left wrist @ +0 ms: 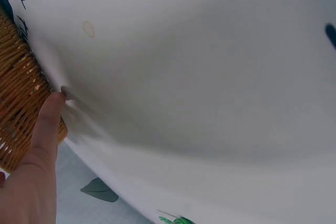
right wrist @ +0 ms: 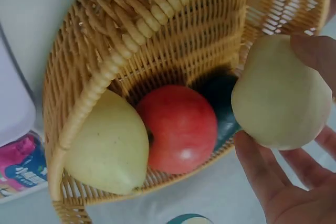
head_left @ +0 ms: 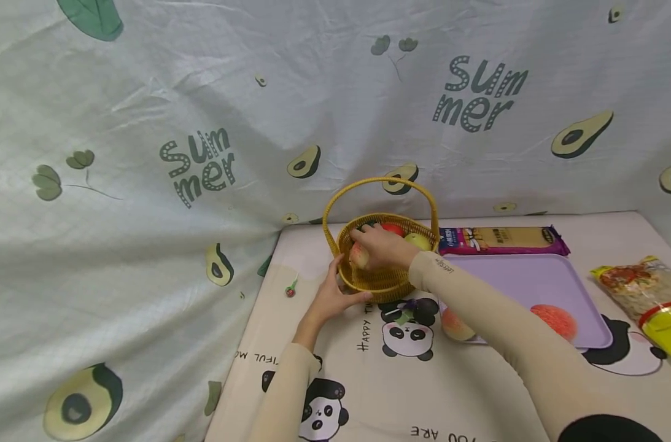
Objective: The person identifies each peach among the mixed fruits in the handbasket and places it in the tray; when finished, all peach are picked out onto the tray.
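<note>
A peach (right wrist: 286, 95) is held between the thumb and fingers of my right hand (head_left: 385, 247), inside the yellow wicker basket (head_left: 376, 291). Beside it in the right wrist view lie a red round fruit (right wrist: 178, 129), a pale yellow-green pear-like fruit (right wrist: 107, 148) and a dark green item (right wrist: 220, 106), partly hidden. My left hand (head_left: 335, 294) rests against the basket's near left side, thumb and fingers spread along the outside. One straight finger (left wrist: 44, 129) touches the wicker in the left wrist view.
Right of the basket lies a lilac tray (head_left: 512, 276) with two more peaches (head_left: 554, 322) near its front edge. Behind it is a long purple-and-gold packet (head_left: 503, 240). A yellow bag (head_left: 652, 301) lies far right. The basket's tall handle (head_left: 379, 180) arches overhead.
</note>
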`<state>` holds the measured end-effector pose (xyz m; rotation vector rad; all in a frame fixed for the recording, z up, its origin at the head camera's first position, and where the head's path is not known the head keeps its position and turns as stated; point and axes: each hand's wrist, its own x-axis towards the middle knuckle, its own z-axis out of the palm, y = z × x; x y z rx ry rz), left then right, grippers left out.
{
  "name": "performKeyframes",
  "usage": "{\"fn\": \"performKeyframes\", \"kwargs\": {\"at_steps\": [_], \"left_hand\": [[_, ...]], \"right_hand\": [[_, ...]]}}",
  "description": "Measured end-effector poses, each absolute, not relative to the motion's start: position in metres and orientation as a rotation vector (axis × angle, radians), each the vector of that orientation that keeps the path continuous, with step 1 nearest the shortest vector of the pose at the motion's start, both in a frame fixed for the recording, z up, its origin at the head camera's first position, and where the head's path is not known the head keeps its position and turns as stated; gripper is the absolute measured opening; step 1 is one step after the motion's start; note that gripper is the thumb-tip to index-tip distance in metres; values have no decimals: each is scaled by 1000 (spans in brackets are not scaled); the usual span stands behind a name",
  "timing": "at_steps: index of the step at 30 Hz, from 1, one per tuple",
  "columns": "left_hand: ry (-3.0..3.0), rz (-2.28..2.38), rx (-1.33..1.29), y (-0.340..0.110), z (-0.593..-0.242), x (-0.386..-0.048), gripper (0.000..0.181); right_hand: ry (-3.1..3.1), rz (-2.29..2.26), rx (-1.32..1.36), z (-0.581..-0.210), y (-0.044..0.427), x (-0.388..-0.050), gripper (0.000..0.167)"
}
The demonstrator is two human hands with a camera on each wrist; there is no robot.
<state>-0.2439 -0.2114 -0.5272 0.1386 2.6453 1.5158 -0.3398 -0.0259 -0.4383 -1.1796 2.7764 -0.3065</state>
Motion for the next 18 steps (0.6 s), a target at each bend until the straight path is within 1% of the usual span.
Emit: {"fn": "performKeyframes", "kwargs": {"at_steps": [4, 8, 13, 18], "left_hand": [[2649, 1521, 142, -211, -526, -244, 120], [2651, 1523, 166, -210, -528, -245, 120], [2663, 1512, 153, -210, -528, -246, 120], [2676, 1510, 150, -211, -528, -245, 119]], "right_hand": [[2790, -359, -1177, -426, -15, -330, 70], [2819, -429, -1131, -414, 7, -318, 73], [2875, -469, -1077, -399, 44, -307, 79], [2914, -570, -1055, -387, 88, -300, 73]]}}
